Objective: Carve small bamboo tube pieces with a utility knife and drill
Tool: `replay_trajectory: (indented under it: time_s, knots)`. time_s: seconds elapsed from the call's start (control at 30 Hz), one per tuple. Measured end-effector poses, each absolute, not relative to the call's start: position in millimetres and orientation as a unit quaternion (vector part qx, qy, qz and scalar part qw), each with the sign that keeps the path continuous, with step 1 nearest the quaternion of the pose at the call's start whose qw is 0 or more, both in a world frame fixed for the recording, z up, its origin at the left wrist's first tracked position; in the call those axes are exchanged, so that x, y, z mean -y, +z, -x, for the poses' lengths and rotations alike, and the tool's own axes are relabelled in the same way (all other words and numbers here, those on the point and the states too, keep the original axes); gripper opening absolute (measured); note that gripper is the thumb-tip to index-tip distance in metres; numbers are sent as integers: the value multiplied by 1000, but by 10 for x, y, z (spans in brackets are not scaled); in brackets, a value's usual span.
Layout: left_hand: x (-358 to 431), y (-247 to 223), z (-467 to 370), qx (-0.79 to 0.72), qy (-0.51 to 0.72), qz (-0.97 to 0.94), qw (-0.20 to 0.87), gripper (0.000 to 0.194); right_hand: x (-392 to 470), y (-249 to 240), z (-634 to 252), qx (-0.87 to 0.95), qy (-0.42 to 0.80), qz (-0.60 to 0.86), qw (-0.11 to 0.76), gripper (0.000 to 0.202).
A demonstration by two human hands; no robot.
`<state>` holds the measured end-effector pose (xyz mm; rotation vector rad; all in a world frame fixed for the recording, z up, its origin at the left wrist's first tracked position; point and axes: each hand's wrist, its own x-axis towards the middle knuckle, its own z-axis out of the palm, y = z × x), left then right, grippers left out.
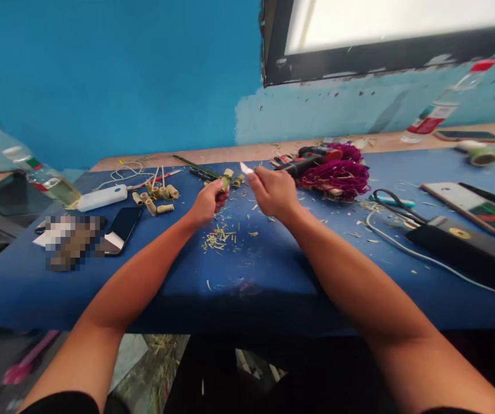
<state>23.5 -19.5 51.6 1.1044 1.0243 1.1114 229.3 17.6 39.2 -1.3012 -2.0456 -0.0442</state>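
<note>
My left hand (209, 201) is closed around a short bamboo piece (227, 177), whose pale upper end sticks out above the fingers. My right hand (273, 190) is closed on a knife, and only its bright blade (246, 168) shows, pointing toward the bamboo piece. The blade and the bamboo are a small gap apart. Another short bamboo piece (238, 180) lies on the table between the hands. Thin pale shavings (219, 239) are scattered on the blue tabletop (247, 270) below them. To the left stand and lie several cut bamboo pieces (151, 205).
Purple yarn (338, 178) and a black-and-red power tool (305, 164) sit beyond my right hand. Bottles stand at left (44, 178) and right (437, 112). A white power bank (102, 198), a dark phone (122, 230), a black case (467, 247) and a cable (420, 253) lie around.
</note>
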Motion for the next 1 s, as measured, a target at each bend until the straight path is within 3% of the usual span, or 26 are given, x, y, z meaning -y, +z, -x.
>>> replay_trajectory:
  time_s: [0.1, 0.4, 1.0]
  knots:
    - [229, 557, -284, -439, 483, -464, 599, 41, -34, 342, -2082, 834, 32, 440, 332, 47]
    - [246, 525, -370, -442, 512, -442, 589, 38, 20, 372, -2028, 852, 57, 431, 292, 43]
    - [212, 512, -353, -459, 497, -456, 578, 47, -70, 357, -2097, 815, -19, 530, 233, 58]
